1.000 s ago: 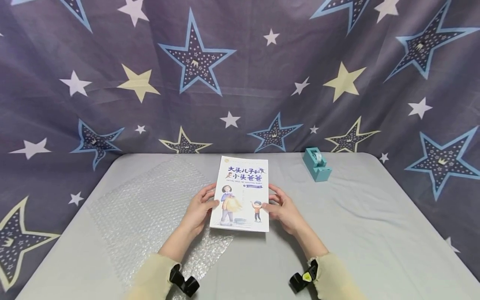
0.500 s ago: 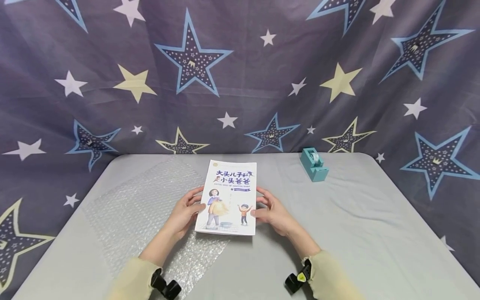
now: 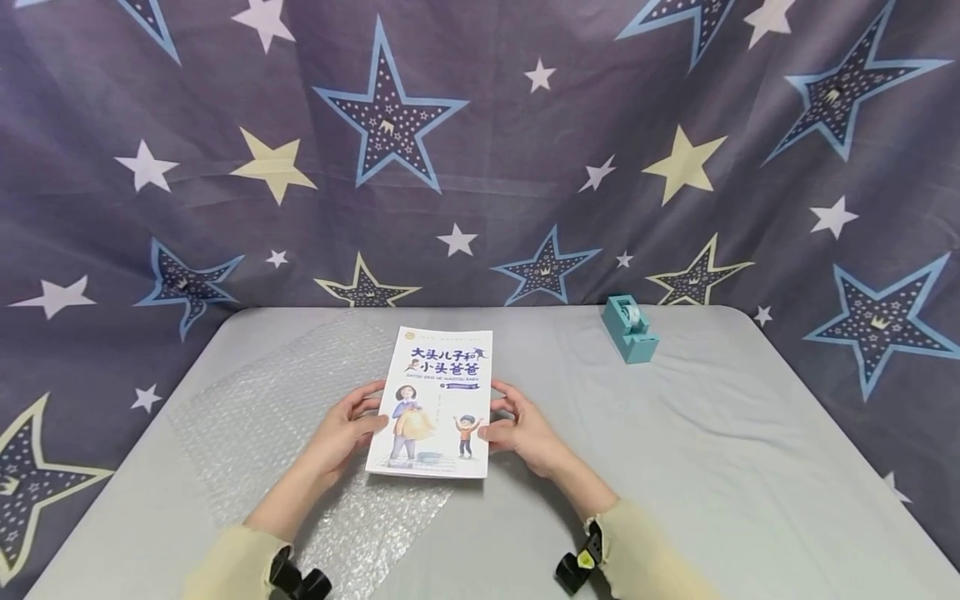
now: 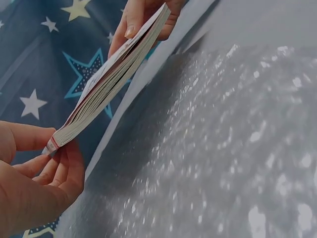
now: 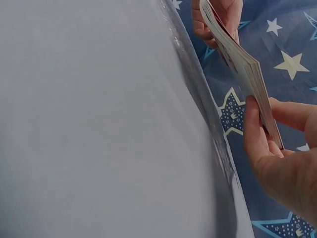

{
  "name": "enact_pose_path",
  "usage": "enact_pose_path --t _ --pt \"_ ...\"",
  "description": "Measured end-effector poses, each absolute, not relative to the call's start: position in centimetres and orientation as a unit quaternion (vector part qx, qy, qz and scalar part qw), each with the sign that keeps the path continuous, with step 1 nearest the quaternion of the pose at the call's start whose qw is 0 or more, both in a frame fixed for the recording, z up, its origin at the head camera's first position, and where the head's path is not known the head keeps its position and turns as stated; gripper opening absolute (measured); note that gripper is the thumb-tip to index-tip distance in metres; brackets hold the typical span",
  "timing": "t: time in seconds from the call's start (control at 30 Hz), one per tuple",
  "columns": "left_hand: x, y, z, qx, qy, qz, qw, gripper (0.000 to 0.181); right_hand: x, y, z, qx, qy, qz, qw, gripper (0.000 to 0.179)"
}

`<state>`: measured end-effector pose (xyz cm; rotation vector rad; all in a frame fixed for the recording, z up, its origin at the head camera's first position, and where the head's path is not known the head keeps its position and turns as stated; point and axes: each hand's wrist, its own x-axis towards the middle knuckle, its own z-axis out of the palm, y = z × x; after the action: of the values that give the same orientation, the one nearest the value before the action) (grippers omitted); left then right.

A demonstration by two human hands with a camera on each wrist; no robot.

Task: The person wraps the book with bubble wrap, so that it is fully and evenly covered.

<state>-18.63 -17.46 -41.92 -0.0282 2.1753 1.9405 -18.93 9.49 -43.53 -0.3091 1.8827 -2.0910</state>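
A white paperback book with blue Chinese lettering and drawings of a grown figure and a child on its cover is held between both hands, clear of the table. My left hand grips its left edge, thumb on the cover and fingers beneath; the left wrist view shows the book's spine pinched there. At the right edge, my right hand holds it the same way, its fingers against the underside in the right wrist view. A sheet of bubble wrap lies flat under and left of the book.
A teal tape dispenser with a clear roll stands at the back right of the table. The grey tablecloth has a few creases on the right. Behind the table hangs a dark curtain printed with stars.
Both hands have carried the book leftward and slightly nearer, so it now overlaps more of the bubble wrap. The grip on each side stays the same.
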Motion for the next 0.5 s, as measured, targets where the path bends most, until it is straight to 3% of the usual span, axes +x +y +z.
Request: enact_pose_path --t 0.5 --pt "-17.7 -19.8 -42.2 -0.01 0.749 0.655 0.103 0.062 -18.8 7.1 -43.6 -0.117 0.679 -0.707 0.159 0.075"
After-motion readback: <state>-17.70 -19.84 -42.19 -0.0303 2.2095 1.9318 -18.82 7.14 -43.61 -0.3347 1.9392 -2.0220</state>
